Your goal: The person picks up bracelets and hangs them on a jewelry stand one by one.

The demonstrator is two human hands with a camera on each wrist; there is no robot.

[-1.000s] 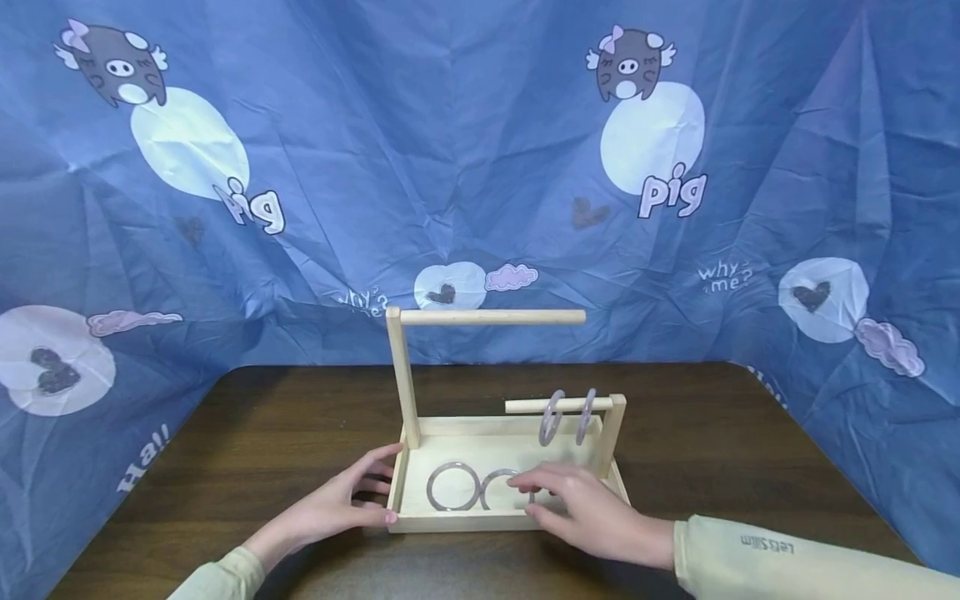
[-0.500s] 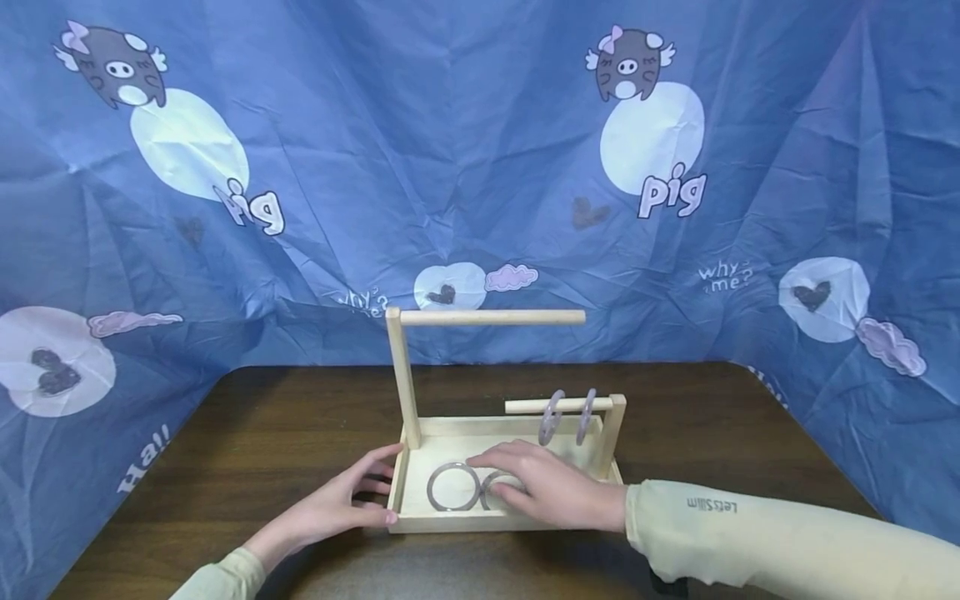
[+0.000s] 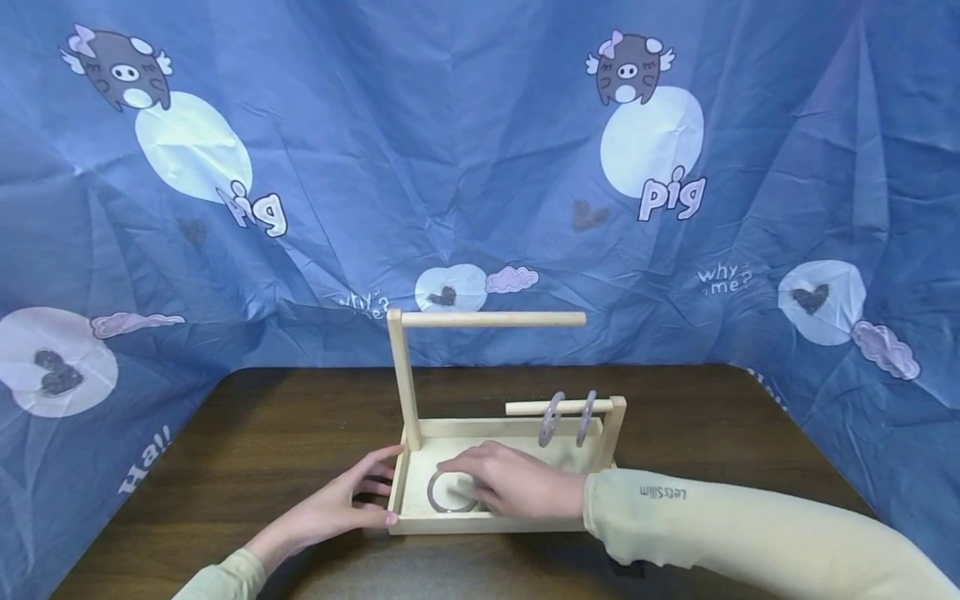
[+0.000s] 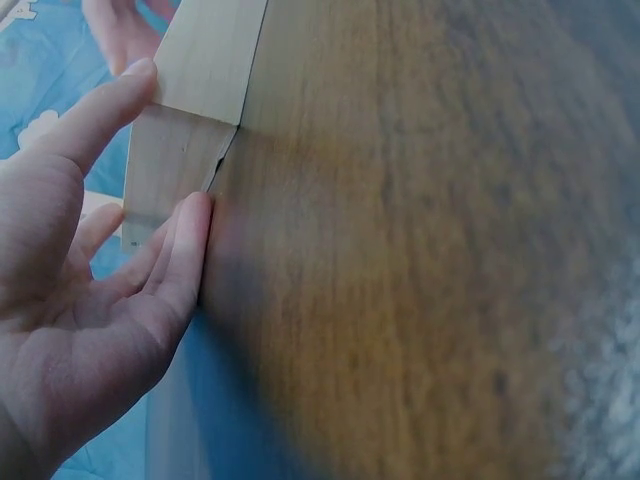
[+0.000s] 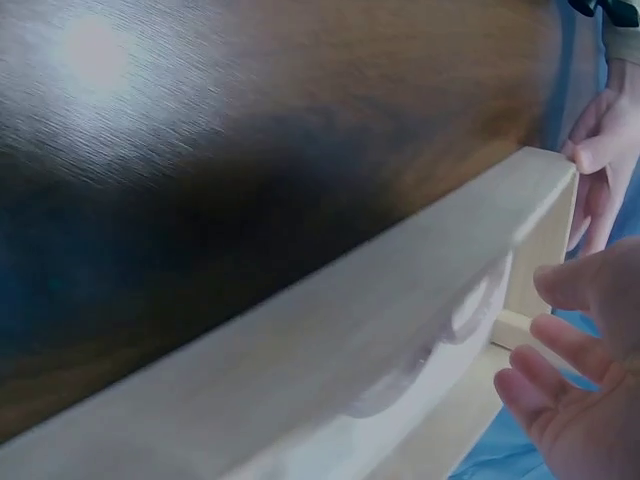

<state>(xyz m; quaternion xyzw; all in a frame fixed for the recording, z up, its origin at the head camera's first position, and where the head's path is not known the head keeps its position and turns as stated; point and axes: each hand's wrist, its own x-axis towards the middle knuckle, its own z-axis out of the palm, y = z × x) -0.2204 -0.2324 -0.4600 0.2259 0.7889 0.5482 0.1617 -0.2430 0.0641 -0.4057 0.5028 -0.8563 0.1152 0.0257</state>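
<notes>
Head view is showing the ring lying flat inside the tray, with the right hand hovering over the tray, thumb and fingers parted, gripping nothing, while the left hand is loosely spanning the tray's left end. I am judging the ring light, rigid, slippery and brittle, calling for a pinch across its outer edge.

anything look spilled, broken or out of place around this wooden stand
Nothing stands out. Two rings hang on the short bar, two other rings lie in the tray, and no spill or damage shows.
</notes>
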